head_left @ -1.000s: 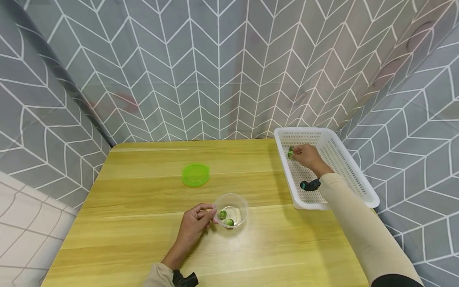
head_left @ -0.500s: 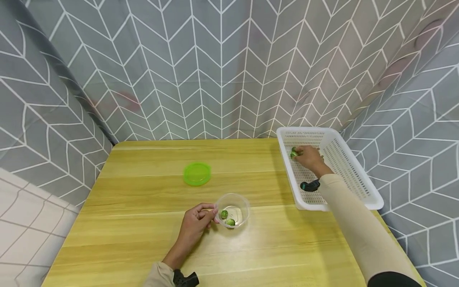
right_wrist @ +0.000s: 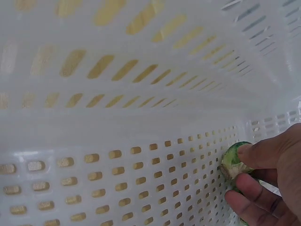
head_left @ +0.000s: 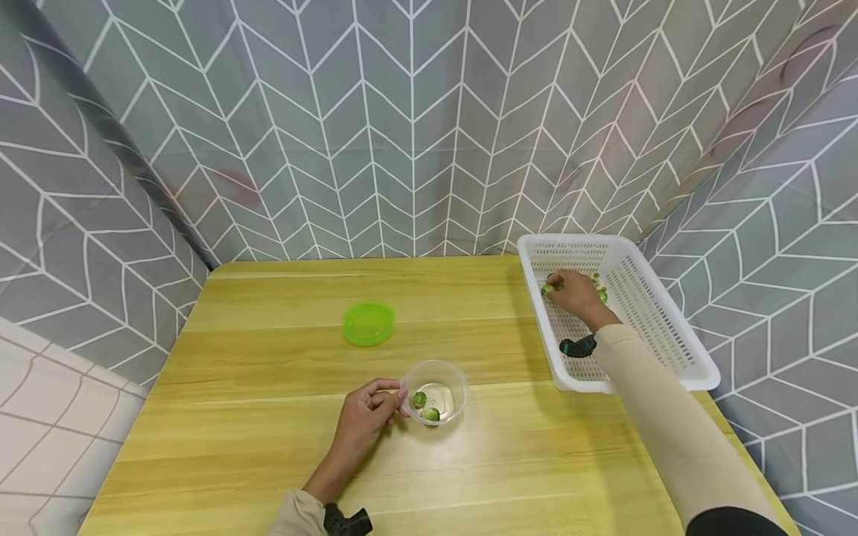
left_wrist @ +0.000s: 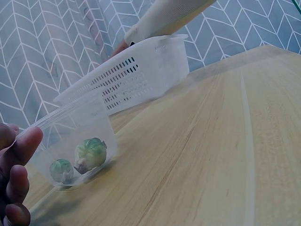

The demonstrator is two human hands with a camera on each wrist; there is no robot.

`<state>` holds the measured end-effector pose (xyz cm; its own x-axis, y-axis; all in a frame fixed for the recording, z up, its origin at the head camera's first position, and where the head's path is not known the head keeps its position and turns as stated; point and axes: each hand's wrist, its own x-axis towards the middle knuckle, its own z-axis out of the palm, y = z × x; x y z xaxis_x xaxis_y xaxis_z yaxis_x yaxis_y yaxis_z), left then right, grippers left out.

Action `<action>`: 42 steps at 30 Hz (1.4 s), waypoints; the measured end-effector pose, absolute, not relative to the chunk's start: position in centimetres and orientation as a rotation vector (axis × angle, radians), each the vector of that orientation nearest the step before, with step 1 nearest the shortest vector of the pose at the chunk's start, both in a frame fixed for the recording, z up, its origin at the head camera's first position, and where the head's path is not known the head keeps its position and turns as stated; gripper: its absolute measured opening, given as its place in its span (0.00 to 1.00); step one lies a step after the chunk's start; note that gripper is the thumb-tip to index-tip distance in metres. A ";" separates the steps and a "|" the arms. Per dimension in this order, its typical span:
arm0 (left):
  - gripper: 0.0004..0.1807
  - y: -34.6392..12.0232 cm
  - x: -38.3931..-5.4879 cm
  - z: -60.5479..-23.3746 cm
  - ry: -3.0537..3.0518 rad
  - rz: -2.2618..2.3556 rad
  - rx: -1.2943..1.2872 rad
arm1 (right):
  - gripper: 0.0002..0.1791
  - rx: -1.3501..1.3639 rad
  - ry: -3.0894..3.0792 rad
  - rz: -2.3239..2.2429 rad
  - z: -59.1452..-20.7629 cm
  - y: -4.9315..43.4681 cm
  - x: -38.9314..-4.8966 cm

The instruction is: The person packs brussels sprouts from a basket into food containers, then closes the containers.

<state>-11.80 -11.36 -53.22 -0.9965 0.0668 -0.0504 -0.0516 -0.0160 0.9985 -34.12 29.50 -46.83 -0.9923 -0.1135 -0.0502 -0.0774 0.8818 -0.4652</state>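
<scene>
A grey chevron-patterned curtain [head_left: 429,126] hangs behind a wood-grain table [head_left: 255,447]. The Brussels sprout [right_wrist: 236,160] lies in the basket, near its left wall in the head view, at the fingertips of the right hand [head_left: 576,292]: the thumb [right_wrist: 265,153] presses its upper side and the curled fingers [right_wrist: 249,188] lie beneath, a narrow pinch about the sprout. The step in hand seems to be gathering from the basket; the next move would call for keeping that hold and lifting the sprout clear of the rim. More green pieces [head_left: 602,294] lie beyond the hand, inside the white perforated basket [head_left: 646,313]. Well apart, the left hand [head_left: 362,424] pinches the near-left rim of an upright clear cup [head_left: 456,385], two sprouts [head_left: 430,414] resting on its bottom. Beyond the cup, a green lid [head_left: 369,324] lies flat.
</scene>
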 end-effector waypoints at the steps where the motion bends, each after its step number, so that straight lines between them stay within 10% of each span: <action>1: 0.18 -11.4 -11.8 -53.2 2.142 2.182 0.016 | 0.20 -0.151 2.969 -0.735 -46.8 29.5 -34.1; 42: 0.16 -11.3 -11.5 -52.9 2.143 2.180 -0.012 | 0.20 -0.193 3.008 -1.060 -43.0 30.4 -31.0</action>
<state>-11.53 -11.28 -52.93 -0.9964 0.0548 -0.0649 -0.0658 -0.0158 0.9977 -30.96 30.44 -43.01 -0.9912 -0.0960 0.0906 -0.1316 0.7729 -0.6207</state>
